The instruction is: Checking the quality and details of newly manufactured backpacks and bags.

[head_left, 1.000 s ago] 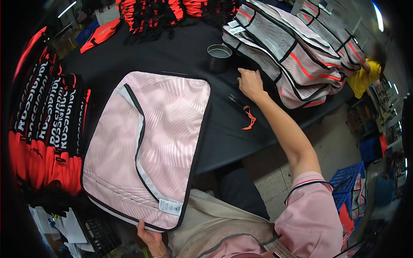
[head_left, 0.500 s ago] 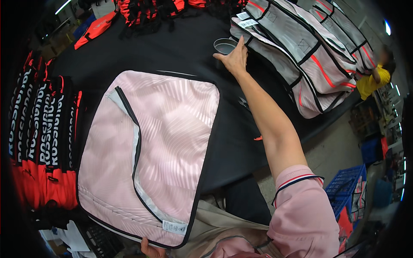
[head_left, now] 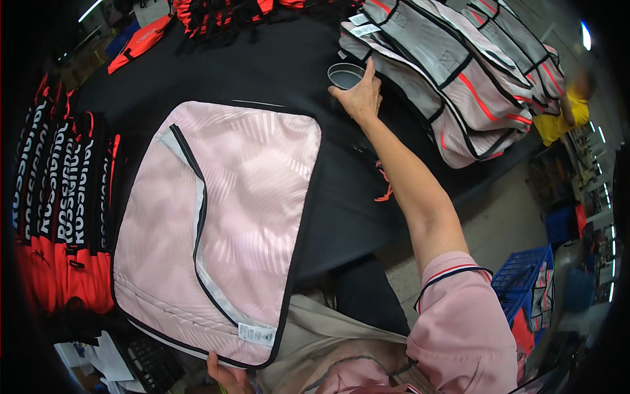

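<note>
A pink patterned fabric bag with black edge binding lies flat before me, a curved zip running down its face and a white label near its lower corner. My left hand is closed on its bottom edge, with most of the fingers hidden underneath. Stretched out across the black-covered table, my right hand has thumb and fingers around the rim of a round metal tin. The tin's inside looks dark grey; its contents cannot be made out. Beside my right forearm lies a small orange-red cord or strap.
Pink and grey bags with black binding are heaped at the far right. Black and red bags stand stacked at left; more red ones lie at the back. A blue crate stands right. Farther off is a person in yellow.
The view has shifted slightly, so the bag and heap appear a little farther left. More of the tin's inside and the orange-red cord now show. Both hands keep their holds.
</note>
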A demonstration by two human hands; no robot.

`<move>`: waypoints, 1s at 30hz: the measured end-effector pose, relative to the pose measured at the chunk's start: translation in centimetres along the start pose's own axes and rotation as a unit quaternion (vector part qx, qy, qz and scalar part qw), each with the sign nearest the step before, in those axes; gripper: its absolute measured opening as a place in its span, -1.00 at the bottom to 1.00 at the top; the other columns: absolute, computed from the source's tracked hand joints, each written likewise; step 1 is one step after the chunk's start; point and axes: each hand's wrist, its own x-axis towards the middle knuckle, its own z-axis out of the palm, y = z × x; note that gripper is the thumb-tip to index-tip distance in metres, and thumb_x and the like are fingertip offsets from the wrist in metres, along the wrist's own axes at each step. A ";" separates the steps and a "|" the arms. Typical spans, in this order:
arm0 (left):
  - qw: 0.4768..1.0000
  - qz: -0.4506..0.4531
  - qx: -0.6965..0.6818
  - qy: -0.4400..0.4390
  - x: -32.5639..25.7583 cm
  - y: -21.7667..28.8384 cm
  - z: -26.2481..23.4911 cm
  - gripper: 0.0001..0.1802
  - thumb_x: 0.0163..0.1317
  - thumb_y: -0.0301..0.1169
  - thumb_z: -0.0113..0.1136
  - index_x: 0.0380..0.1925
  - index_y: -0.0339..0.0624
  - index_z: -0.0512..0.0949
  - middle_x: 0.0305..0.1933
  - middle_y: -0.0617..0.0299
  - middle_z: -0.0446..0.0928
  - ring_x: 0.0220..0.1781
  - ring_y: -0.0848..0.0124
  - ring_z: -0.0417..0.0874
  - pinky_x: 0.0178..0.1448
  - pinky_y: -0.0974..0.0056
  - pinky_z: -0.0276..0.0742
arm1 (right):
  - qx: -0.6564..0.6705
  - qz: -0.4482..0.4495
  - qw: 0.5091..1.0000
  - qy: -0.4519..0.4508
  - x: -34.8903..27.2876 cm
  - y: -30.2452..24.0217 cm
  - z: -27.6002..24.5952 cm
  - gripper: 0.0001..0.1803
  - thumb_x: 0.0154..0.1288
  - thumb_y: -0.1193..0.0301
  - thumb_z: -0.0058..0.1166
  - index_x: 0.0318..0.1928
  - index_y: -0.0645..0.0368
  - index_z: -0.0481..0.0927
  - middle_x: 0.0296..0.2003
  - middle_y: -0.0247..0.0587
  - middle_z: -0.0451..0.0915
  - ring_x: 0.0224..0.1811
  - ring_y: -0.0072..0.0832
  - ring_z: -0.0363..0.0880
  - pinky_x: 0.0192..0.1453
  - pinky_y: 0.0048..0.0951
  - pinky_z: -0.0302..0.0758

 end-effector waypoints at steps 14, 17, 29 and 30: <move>0.999 0.010 -0.036 -0.025 0.1 0.0 2.0 -0.37 0.23 -0.33 0.17 0.26 -0.39 0.30 0.31 -0.02 0.39 0.34 0.08 0.40 0.44 -0.01 0.26 | -0.012 0.013 0.999 -0.030 -4.8 2.9 -6.3 0.36 -0.22 0.04 0.48 0.49 0.03 -0.18 0.22 0.25 0.27 0.28 0.05 0.32 0.32 0.05 0.28; 0.999 0.007 -0.044 -0.015 0.2 0.1 1.6 -0.38 0.22 -0.34 0.20 0.25 -0.39 0.32 0.30 -0.02 0.40 0.33 0.09 0.41 0.44 -0.01 0.26 | -0.014 0.000 1.000 -0.020 -5.6 3.2 -7.4 0.36 -0.21 0.04 0.48 0.49 0.03 -0.18 0.22 0.24 0.28 0.28 0.03 0.32 0.32 0.04 0.28; 0.999 0.018 -0.039 -0.021 0.7 0.0 1.7 -0.43 0.24 -0.36 0.17 0.23 -0.37 0.35 0.26 0.01 0.44 0.29 0.13 0.46 0.42 0.05 0.31 | 0.023 -0.115 0.993 0.015 -11.5 8.4 -11.7 -0.27 0.10 0.34 0.34 0.26 0.23 0.33 0.12 0.11 0.44 0.19 0.05 0.39 0.25 -0.12 0.39; 0.999 0.018 -0.039 -0.020 0.6 -0.1 1.8 -0.43 0.24 -0.36 0.17 0.23 -0.37 0.35 0.26 0.01 0.44 0.29 0.13 0.46 0.42 0.05 0.31 | 0.033 -0.069 0.994 -0.075 -12.1 8.8 -11.9 -0.41 0.14 0.36 0.29 0.17 0.23 0.42 0.02 0.06 0.51 0.11 0.03 0.45 0.19 -0.13 0.43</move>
